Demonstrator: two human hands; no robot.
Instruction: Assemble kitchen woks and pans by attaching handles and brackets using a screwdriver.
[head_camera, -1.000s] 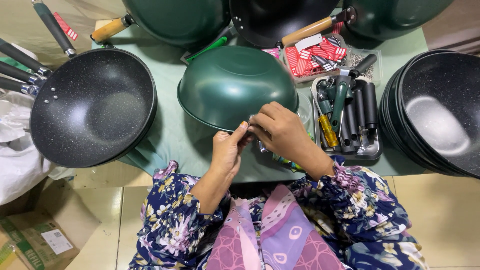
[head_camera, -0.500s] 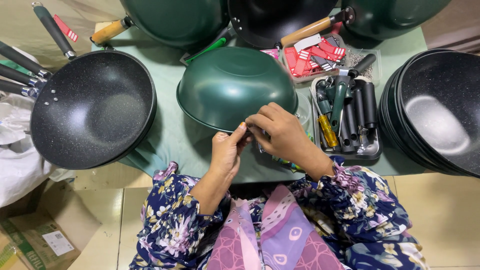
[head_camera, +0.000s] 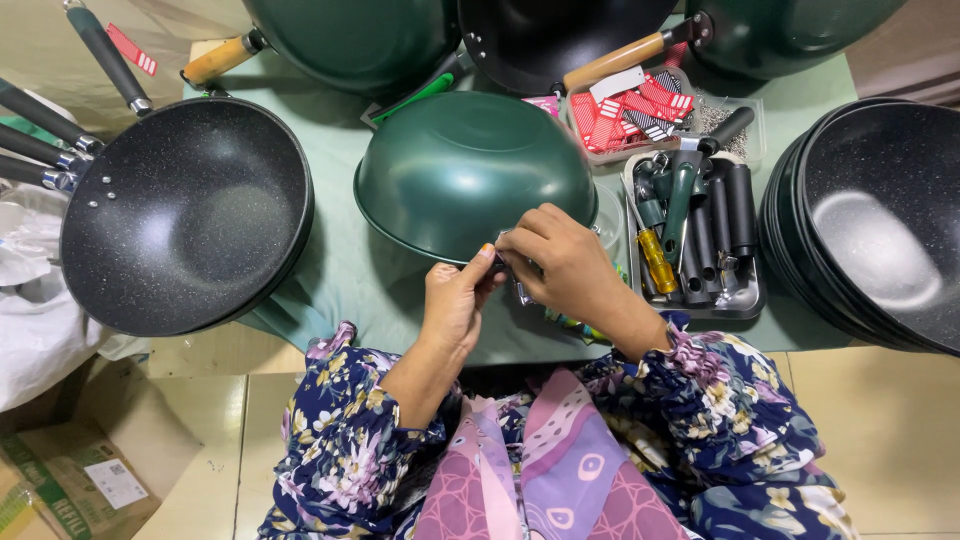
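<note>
Pinching a small metal fitting between both sets of fingers, left hand and right hand meeting at the near rim of the upturned green wok; seating it squarely looks next.

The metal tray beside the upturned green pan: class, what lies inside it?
The metal tray holds black handles, a green handle and a yellow-handled tool. Small metal parts lie beneath them, mostly covered, so their kind cannot be told.
</note>
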